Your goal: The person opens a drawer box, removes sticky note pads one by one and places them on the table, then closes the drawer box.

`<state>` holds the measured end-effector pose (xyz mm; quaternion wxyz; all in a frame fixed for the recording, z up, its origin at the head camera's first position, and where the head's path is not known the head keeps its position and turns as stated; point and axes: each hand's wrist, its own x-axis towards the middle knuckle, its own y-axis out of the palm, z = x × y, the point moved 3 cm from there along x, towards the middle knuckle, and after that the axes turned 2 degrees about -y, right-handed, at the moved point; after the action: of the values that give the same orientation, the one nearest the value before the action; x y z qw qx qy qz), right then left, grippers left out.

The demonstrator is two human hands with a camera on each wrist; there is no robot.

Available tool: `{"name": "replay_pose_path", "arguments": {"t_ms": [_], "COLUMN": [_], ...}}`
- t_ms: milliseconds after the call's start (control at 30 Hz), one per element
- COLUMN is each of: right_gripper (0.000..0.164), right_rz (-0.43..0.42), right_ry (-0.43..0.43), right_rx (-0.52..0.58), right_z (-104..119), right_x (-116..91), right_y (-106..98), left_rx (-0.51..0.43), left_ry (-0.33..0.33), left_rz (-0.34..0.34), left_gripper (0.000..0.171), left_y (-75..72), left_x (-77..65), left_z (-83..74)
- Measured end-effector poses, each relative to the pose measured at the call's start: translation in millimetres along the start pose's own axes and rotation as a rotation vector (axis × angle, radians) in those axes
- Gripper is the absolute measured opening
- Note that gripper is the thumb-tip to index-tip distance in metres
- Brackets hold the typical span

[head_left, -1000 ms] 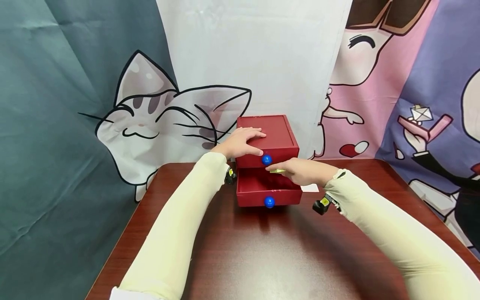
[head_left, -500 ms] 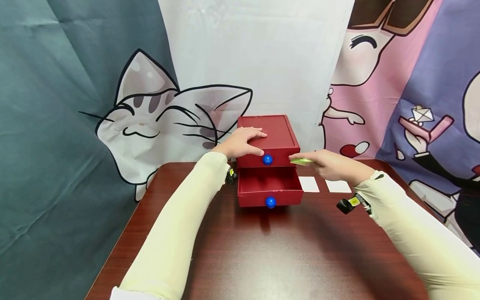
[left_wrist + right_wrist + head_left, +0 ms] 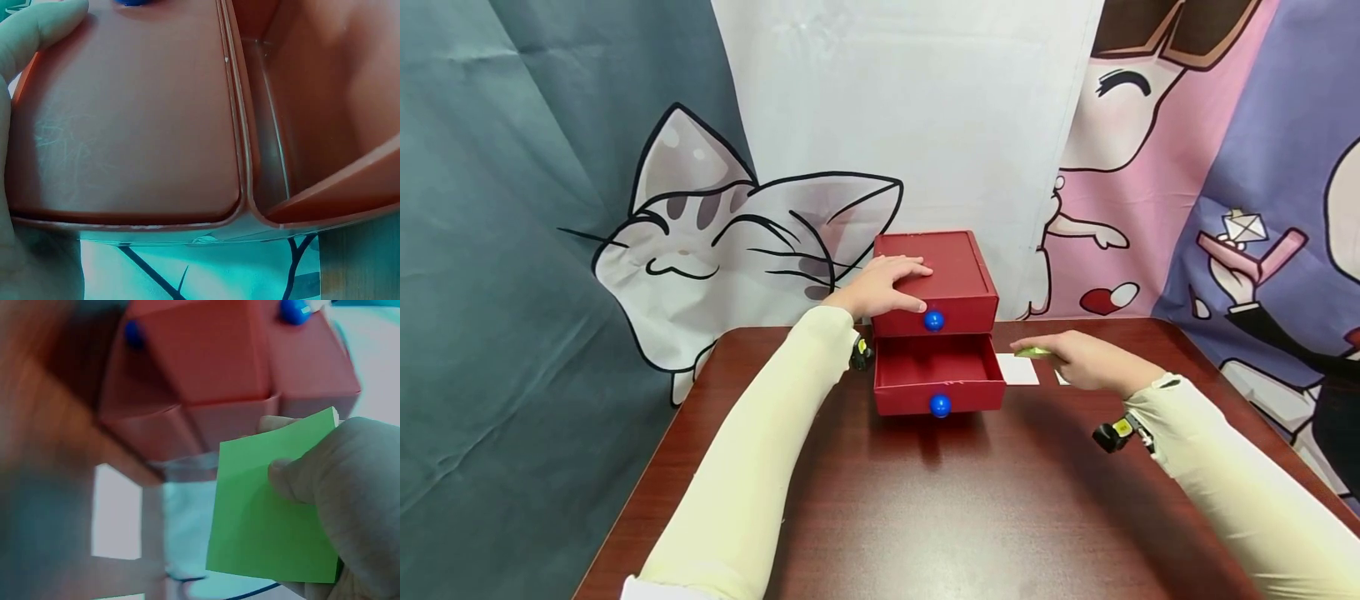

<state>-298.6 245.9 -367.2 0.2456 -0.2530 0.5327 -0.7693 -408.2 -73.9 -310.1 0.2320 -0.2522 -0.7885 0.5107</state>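
A small red drawer box (image 3: pixel 934 248) with blue knobs stands at the back of the table, its upper drawer closed and its lower drawer (image 3: pixel 898 399) pulled out. My left hand (image 3: pixel 880 285) rests on the box, fingers on the top and thumb (image 3: pixel 53 22) against the upper drawer's front beside the knob (image 3: pixel 933 321). To the right of the box, my right hand (image 3: pixel 1097 360) pinches a green sticky note pad (image 3: pixel 256 519) between thumb and fingers. The pad is held above the table near a white paper square (image 3: pixel 1019 370). No contents show inside the lower drawer.
Another white square (image 3: pixel 1062 377) lies farther right, partly hidden by the right hand. The reddish-brown wooden table (image 3: pixel 895 517) extends in front of the box. Behind it hangs a cloth backdrop (image 3: pixel 970 108) with cartoon figures.
My right hand has moved right with the green pad, from over the open drawer to beside the box, then lower toward the white squares. The left hand has stayed on the box.
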Motion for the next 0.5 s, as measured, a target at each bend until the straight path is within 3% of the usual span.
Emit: {"name": "replay_pose_path", "arguments": {"t_ms": [233,500], "right_gripper": [0.061,0.056], "right_rz": [0.009,-0.029], "right_ry": [0.033,-0.087], "right_rx": [-0.036,-0.096], "right_z": [-18.9,-19.1], "right_x": [-11.1,-16.0], "right_y": [42.5,83.2], "left_rx": [-0.004,-0.017], "left_ry": [-0.007,-0.013], "left_rz": [-0.002,-0.009], "left_gripper": [0.067,0.067], "left_y": [0.3,1.0], "left_x": [-1.1,-1.7], "left_z": [-1.2,-0.9]}}
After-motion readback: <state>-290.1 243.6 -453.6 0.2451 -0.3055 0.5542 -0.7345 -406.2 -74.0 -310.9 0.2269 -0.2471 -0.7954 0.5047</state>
